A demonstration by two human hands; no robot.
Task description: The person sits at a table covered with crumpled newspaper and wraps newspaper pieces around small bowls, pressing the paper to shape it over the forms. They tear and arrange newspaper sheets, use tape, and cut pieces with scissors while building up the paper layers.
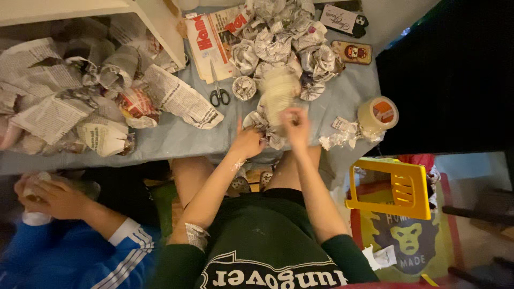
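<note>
Left hand (247, 142) and right hand (295, 127) gripping a motion-blurred newspaper-wrapped bundle (278, 96); finger detail smeared, scissors (219, 94) nearby

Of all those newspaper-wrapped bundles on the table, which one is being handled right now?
The pale blurred bundle at the near edge of the pile: the right hand grips it, the left hand is beside it. The other wrapped bundles lie untouched behind.

Grey table (176, 136) — newspaper bundles (278, 37), scissors (218, 93), tape roll (378, 113).

head-worn view, straight down, close over table (176, 136)
</note>
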